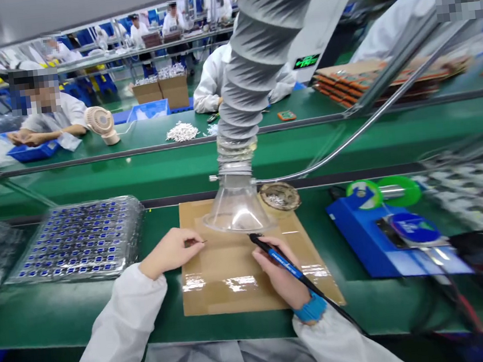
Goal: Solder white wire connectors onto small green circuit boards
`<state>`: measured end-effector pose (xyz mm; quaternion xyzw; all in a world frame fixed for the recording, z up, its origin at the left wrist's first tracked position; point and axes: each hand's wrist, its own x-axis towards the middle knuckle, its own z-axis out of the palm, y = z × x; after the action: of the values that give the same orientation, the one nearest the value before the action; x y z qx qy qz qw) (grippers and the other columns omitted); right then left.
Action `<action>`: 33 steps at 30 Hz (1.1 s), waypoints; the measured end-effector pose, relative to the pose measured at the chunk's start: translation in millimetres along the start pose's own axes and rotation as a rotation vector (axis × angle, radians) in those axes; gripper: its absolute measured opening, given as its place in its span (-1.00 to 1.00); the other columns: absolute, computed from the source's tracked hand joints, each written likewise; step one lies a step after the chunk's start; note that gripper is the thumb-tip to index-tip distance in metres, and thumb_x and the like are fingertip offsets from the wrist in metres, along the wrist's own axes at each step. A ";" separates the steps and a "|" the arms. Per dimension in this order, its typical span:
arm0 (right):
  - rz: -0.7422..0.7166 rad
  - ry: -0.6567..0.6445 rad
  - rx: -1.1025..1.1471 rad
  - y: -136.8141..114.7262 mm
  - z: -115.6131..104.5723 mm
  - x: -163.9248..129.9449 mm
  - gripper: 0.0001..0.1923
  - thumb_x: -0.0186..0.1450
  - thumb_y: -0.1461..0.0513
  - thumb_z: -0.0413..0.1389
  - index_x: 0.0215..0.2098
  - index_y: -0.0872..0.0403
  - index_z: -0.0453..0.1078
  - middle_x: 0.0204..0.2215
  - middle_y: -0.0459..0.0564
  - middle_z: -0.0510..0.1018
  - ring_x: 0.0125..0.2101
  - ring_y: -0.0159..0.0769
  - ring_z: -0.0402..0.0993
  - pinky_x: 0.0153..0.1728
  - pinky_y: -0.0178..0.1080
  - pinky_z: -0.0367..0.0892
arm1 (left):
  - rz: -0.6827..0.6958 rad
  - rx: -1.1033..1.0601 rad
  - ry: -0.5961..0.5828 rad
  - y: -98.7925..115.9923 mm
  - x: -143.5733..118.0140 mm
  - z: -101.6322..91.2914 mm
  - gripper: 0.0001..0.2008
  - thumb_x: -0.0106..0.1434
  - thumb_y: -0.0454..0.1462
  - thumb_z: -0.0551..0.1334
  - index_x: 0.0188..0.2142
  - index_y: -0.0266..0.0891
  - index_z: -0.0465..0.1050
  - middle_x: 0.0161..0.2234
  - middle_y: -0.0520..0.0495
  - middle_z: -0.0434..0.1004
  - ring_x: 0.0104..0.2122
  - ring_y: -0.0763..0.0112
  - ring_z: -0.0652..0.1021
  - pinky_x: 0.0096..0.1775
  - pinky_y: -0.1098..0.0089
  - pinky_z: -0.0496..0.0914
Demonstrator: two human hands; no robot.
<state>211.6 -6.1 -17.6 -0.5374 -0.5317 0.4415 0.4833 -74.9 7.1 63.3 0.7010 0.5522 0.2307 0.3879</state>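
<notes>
My right hand point(279, 272) grips a soldering iron point(280, 256) with a black and blue handle, its tip pointing up-left under the clear fume hood point(236, 207). A black cord runs back from it past my wrist. My left hand point(172, 250) pinches a tiny thin part point(202, 242), too small to name, just above the brown cardboard mat point(235, 282). Both hands rest at the mat on the green bench, a short gap between them.
A clear tray of several small blue parts point(79, 238) lies at the left. A brass tip-cleaner point(280, 197), a blue soldering station point(385, 235) and a green solder spool point(383, 192) stand at the right. A grey duct point(251, 70) hangs above. Other workers sit beyond the conveyor.
</notes>
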 end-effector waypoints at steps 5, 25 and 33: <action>0.036 0.030 -0.024 -0.8 -3.2 0.4 -0.57 0.30 -0.01 0.24 0.05 0.00 0.46 -0.38 -0.06 0.64 -0.51 -0.30 0.46 -0.38 -0.18 0.43 | -0.002 -0.099 0.131 -26.8 46.3 57.5 -0.83 0.28 -0.26 0.29 -0.36 -0.27 0.64 -0.45 -0.05 0.64 -0.43 0.37 0.57 -0.33 0.41 0.40; 0.040 0.441 0.652 -7.2 -53.7 57.2 -0.64 0.20 0.01 0.27 -0.08 -0.06 0.43 -0.39 -0.16 0.40 -0.46 -0.42 0.36 -0.50 -0.34 0.24 | 0.028 -0.044 0.165 -37.2 46.9 60.4 -0.80 0.25 -0.17 0.27 -0.41 -0.25 0.55 -0.45 -0.05 0.59 -0.45 0.37 0.53 -0.38 0.42 0.37; 0.067 0.324 0.526 6.0 -31.6 77.7 -0.53 0.25 -0.09 0.24 0.07 -0.15 0.40 -0.37 -0.20 0.47 -0.46 -0.43 0.40 -0.50 -0.35 0.27 | 0.074 -0.026 0.187 -41.2 46.2 62.9 -0.83 0.25 -0.21 0.26 -0.41 -0.24 0.54 -0.47 -0.01 0.57 -0.46 0.39 0.52 -0.39 0.43 0.36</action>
<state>247.2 70.1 -15.9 -0.4745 -0.2974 0.4882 0.6695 -39.0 36.6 -11.7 0.6914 0.5566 0.3163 0.3349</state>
